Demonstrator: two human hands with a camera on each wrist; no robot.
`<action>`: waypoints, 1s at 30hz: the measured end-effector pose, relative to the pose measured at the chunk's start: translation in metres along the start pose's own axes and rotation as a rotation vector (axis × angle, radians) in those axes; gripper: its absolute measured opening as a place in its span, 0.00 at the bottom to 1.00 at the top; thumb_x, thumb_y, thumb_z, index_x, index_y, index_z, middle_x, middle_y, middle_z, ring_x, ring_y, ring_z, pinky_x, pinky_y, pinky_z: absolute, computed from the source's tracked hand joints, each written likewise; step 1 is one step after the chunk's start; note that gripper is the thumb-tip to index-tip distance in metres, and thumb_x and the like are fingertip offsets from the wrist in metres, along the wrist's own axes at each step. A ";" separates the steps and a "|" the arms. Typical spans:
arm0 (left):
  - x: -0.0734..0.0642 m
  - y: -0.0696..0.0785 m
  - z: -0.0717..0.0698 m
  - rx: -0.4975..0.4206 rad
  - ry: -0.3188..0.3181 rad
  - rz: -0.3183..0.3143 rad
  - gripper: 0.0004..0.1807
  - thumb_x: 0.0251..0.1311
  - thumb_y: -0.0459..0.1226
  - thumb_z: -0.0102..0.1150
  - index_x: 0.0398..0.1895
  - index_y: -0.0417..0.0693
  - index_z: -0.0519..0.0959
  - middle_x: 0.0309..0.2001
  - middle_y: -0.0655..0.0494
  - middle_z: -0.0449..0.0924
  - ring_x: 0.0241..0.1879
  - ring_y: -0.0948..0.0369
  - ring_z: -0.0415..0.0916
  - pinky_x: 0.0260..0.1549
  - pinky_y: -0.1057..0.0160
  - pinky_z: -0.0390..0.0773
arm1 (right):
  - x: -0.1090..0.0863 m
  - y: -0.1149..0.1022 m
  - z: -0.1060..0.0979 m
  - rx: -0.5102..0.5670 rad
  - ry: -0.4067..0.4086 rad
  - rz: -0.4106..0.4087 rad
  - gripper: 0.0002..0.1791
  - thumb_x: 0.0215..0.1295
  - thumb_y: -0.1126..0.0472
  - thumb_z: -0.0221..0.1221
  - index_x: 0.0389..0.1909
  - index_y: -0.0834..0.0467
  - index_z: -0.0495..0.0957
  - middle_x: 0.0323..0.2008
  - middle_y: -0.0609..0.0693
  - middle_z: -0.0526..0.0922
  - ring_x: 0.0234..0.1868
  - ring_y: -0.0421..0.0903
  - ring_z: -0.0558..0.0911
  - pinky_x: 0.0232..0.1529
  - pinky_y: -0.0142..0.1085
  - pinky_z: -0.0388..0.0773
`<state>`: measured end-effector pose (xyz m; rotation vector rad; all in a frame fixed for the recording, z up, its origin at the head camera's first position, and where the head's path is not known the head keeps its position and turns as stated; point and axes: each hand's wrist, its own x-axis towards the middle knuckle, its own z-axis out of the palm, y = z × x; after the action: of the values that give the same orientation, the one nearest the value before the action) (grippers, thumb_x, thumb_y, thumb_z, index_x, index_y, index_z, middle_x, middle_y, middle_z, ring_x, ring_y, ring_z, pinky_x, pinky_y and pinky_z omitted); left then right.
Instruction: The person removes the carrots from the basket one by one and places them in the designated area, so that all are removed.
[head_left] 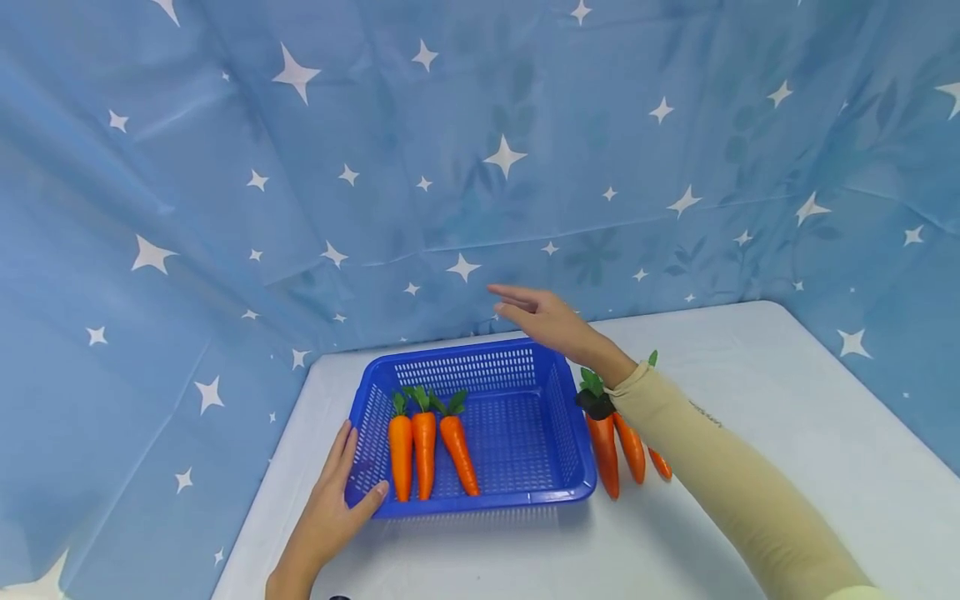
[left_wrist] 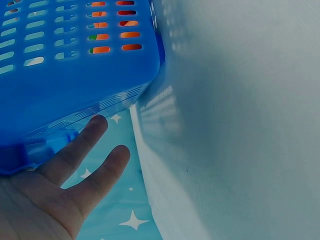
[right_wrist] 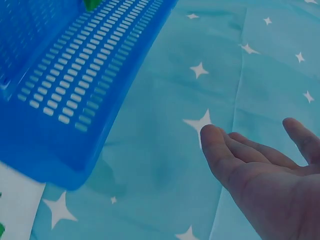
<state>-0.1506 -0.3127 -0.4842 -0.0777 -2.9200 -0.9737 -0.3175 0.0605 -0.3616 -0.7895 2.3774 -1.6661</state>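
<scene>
A blue plastic basket (head_left: 480, 502) stands on the white table. Three carrots with green leafy tops, such as the middle carrot (head_left: 424, 454), lie side by side in its left half. My left hand (head_left: 330, 504) rests at the basket's left front corner, thumb by the rim and fingers extended along the outside. Two straight fingers (left_wrist: 95, 182) show beside the basket wall in the left wrist view. Above the back right corner, my right hand (head_left: 551, 323) hovers with extended fingers and holds nothing. Three more carrots, including a nearer carrot (head_left: 603, 454), lie right of the basket, partly behind my right forearm.
The white table (head_left: 757, 392) extends right of the basket. Behind and at the sides hangs a blue cloth (head_left: 420, 200) with white stars. A small dark object (head_left: 340, 597) is cut off at the head view's bottom edge.
</scene>
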 end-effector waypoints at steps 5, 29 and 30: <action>0.001 -0.001 0.002 -0.005 0.003 0.006 0.55 0.69 0.58 0.61 0.88 0.41 0.46 0.87 0.42 0.37 0.81 0.31 0.46 0.65 0.25 0.59 | 0.006 -0.003 0.013 0.032 -0.026 -0.002 0.29 0.85 0.51 0.55 0.81 0.52 0.68 0.79 0.53 0.68 0.77 0.57 0.70 0.75 0.60 0.65; 0.001 -0.002 -0.002 -0.007 -0.003 0.004 0.55 0.69 0.58 0.60 0.88 0.42 0.45 0.87 0.42 0.37 0.81 0.31 0.46 0.65 0.25 0.59 | 0.021 0.004 0.067 -0.016 -0.266 0.009 0.42 0.78 0.49 0.62 0.87 0.48 0.56 0.85 0.52 0.56 0.81 0.65 0.59 0.75 0.62 0.64; 0.001 -0.002 -0.001 -0.008 -0.002 0.004 0.55 0.69 0.58 0.60 0.88 0.43 0.45 0.87 0.41 0.37 0.81 0.31 0.46 0.65 0.26 0.60 | 0.021 0.005 0.069 -0.010 -0.278 0.015 0.42 0.78 0.50 0.62 0.87 0.48 0.56 0.85 0.53 0.56 0.82 0.66 0.59 0.75 0.62 0.64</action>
<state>-0.1518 -0.3150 -0.4846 -0.0850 -2.9168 -0.9855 -0.3103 -0.0064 -0.3888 -0.9345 2.1957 -1.4329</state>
